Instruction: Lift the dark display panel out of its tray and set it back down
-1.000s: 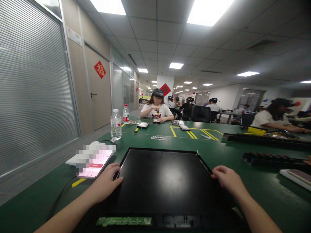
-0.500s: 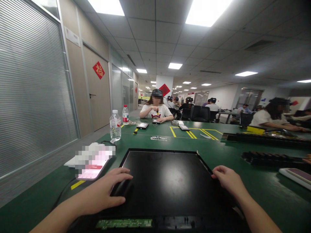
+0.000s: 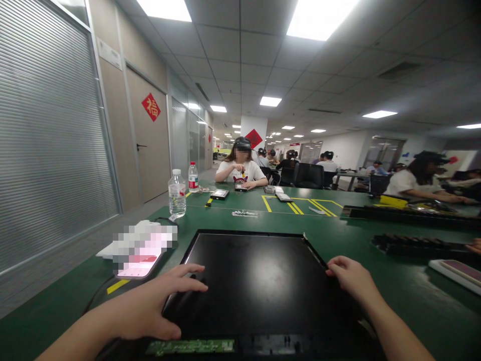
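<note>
A large flat black screen panel [image 3: 240,281] in a black frame lies on the green table before me, faint light glaring off its surface. Along its near edge runs a green circuit board [image 3: 191,346]. My left hand [image 3: 165,296] is over the panel's left side with thumb and fingers spread, gripping nothing; whether its fingertips touch the surface I cannot tell. At the right edge, my right hand [image 3: 347,276] has its fingers pinched on the frame. Its fingertips are partly hidden.
A lit phone [image 3: 141,263] and a white packet lie to the left, near a clear water bottle [image 3: 177,195]. Small metal strips [image 3: 245,213] lie beyond the panel. Black parts [image 3: 417,248] and a pale device [image 3: 458,273] are at right. A person [image 3: 241,168] sits opposite.
My left hand has shifted slightly left and toward me, with its thumb now lower and spread wider from the fingers. My right hand keeps its hold at the panel's right edge.
</note>
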Motion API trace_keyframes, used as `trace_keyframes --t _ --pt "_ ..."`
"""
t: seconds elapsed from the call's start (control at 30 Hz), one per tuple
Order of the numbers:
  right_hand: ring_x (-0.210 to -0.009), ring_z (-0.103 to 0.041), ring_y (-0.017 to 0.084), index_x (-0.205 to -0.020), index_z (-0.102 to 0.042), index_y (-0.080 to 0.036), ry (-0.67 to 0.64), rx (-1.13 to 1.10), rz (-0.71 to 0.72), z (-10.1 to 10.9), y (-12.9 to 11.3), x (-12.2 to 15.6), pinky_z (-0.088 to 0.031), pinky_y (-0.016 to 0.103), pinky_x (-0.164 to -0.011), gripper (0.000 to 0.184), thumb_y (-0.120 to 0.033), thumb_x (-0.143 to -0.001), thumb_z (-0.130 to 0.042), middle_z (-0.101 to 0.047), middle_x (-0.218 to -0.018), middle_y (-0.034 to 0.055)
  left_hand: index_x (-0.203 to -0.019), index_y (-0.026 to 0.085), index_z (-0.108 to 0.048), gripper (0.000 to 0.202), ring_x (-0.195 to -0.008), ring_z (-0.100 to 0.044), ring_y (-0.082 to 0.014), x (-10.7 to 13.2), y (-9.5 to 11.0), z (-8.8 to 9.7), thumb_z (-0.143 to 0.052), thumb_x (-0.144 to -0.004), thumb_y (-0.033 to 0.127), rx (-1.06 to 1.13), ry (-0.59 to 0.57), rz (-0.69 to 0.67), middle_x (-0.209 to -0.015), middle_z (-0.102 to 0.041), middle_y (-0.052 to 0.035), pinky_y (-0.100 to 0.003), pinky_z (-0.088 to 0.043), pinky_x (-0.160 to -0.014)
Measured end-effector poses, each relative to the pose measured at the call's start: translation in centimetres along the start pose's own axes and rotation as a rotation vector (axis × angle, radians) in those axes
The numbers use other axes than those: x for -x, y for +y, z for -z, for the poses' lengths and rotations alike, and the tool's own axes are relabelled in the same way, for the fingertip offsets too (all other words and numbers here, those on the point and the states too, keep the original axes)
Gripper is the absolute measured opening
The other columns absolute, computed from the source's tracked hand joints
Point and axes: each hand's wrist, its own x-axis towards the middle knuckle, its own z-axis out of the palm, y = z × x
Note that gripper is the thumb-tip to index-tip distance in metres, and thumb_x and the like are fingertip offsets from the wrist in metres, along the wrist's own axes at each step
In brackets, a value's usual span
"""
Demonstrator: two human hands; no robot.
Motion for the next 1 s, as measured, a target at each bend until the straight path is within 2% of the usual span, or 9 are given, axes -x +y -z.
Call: trace_keyframes --t 0.43,0.77,1.0 --pt "-0.056 -0.057 0.014 -0.073 -0.061 -0.021 -0.028 -0.017 0.003 0.0 0.1 0.0 -0.039 0.024 -0.053 0.021 -0.034 -0.067 -0.045 -0.069 -0.069 0.0017 -0.111 0.039 -0.054 0.058 -0.127 -0.032 -0.0243 0.3 0.6 -0.1 -0.066 -0.059 0.017 -0.016 0.025 -0.060 -0.143 -0.027 0.0060 -0.035 -0.027 -0.103" --pt "-0.056 -0.058 0.015 -0.072 -0.061 -0.021 -0.010 0.006 0.004 0.1 -0.4 0.5 -0.039 0.025 -0.054 0.020 -0.033 -0.068 -0.045 -0.069 -0.068 0.0018 -0.105 0.034 -0.059 0.046 -0.125 -0.036 -0.0236 0.1 1.4 0.1 -0.061 -0.063 0.016 -0.056 0.046 -0.070 -0.139 -0.035 0.0023 -0.036 -0.027 -0.103" --pt "-0.056 -0.058 0.015 -0.072 -0.061 -0.021 -0.016 0.001 0.004 0.2 -0.2 0.3 -0.039 0.024 -0.052 0.020 -0.034 -0.068 -0.045 -0.069 -0.068 0.0021 -0.104 0.033 -0.061 0.045 -0.124 -0.037 -0.0247 0.2 1.2 0.0 -0.062 -0.062 0.017 -0.014 0.058 -0.093 -0.138 -0.037 0.0013 -0.036 -0.028 -0.102"
